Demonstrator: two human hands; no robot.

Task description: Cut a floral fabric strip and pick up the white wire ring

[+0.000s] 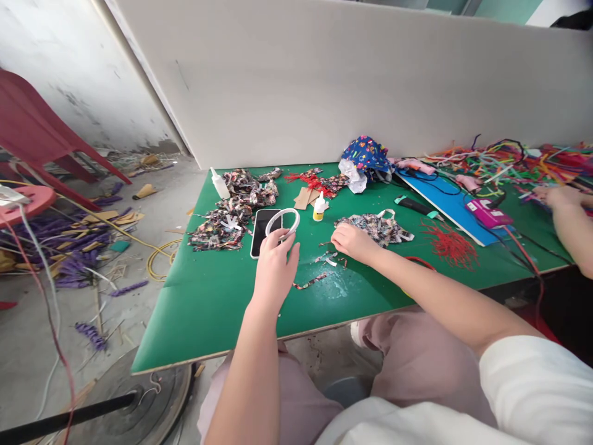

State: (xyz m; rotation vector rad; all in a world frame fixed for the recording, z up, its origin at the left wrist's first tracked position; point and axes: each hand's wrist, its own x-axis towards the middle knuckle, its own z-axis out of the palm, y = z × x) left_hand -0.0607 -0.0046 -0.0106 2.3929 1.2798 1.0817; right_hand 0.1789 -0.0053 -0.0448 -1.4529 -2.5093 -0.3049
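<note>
My left hand [277, 262] is closed on the near edge of a thin white ring [291, 214], which tilts up above a smartphone [258, 238]. My right hand [354, 241] has its fingers pinched together just above the green tabletop; whatever is between them is too small or hidden to name. Behind it lies a heap of patterned fabric strips [380, 227]. Small white and dark scraps [330, 261] lie just in front of the fingers, with a patterned strip [310, 282] nearer to me. A small glue bottle with a yellow label [319, 209] stands between my hands, farther back.
More patterned fabric [252, 188] and a white squeeze bottle [219, 184] occupy the left. To the right are a cutter knife [418, 207], red threads [448, 244], a blue board [447, 204] and a magenta device with cables [488, 213]. Another person's hand [563, 199] reaches in at far right.
</note>
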